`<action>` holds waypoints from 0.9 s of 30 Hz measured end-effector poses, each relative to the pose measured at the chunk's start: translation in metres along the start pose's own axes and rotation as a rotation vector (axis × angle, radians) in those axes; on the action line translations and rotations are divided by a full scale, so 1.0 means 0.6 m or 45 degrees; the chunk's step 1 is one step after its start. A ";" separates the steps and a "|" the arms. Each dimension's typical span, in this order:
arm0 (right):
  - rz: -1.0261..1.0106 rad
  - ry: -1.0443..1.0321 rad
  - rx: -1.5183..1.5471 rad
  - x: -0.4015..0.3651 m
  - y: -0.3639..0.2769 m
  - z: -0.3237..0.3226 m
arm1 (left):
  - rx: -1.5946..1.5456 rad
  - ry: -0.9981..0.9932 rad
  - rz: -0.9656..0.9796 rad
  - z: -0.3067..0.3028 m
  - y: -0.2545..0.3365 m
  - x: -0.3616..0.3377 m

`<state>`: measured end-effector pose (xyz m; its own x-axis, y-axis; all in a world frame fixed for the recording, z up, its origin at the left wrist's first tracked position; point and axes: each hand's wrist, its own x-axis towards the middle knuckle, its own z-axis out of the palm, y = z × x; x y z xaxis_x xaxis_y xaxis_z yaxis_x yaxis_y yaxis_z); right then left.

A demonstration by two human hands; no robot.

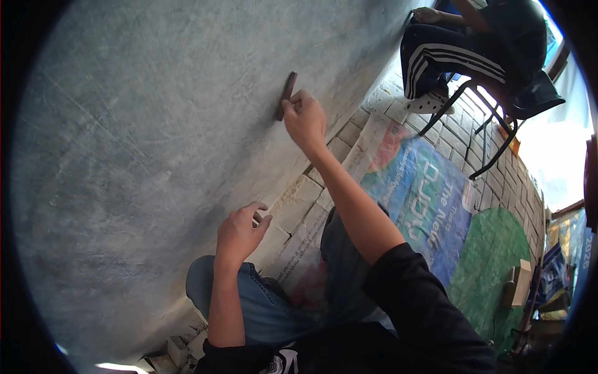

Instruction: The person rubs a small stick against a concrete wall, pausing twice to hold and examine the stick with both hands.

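My right hand (306,124) grips a narrow dark brown block (290,87) by its lower part, thumb on one side and fingers on the other. The block lies along the grey, scratched wall surface (156,124), appearing to touch it; its exact kind does not show. Lower down, my left hand (240,234) hovers over my bent knee, near the foot of the wall. Its fingers are loosely curled and apart, with nothing in them.
A printed banner (430,193) and a green mat (492,262) cover part of the paved floor. Another person in striped trousers (455,59) sits on a black-legged chair (460,103) at the upper right. A cardboard box (518,283) stands lower right; broken blocks (177,350) lie lower left.
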<state>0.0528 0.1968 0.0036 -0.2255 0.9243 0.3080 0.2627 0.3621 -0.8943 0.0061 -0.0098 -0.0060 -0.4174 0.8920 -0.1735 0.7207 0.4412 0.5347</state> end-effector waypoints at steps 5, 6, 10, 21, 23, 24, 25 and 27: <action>0.071 -0.131 0.154 -0.002 -0.001 0.015 | -0.083 -0.042 -0.009 0.004 -0.006 0.000; 0.205 -0.115 0.341 0.015 0.003 0.009 | -0.056 -0.029 -0.003 0.004 -0.007 0.002; 0.111 -0.197 0.444 -0.017 0.000 0.030 | 0.008 -0.071 0.003 0.000 0.000 0.004; 0.475 0.119 0.720 0.063 0.063 0.031 | -0.027 -0.036 -0.007 0.006 0.012 0.008; 0.552 0.063 0.642 0.049 0.054 0.027 | -0.029 -0.034 0.017 0.006 0.016 0.006; 0.391 0.009 0.483 0.025 0.031 0.023 | -0.034 -0.035 0.037 0.003 0.016 0.007; 0.228 -0.052 0.313 0.013 0.016 0.021 | -0.040 -0.021 0.031 0.002 0.012 0.011; 0.229 0.021 0.195 0.027 0.017 0.018 | -0.043 -0.042 0.032 0.008 0.002 0.013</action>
<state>0.0418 0.2143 -0.0042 -0.1720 0.9746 0.1437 0.1517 0.1703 -0.9736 0.0062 -0.0021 -0.0105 -0.3808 0.9057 -0.1864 0.7113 0.4157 0.5668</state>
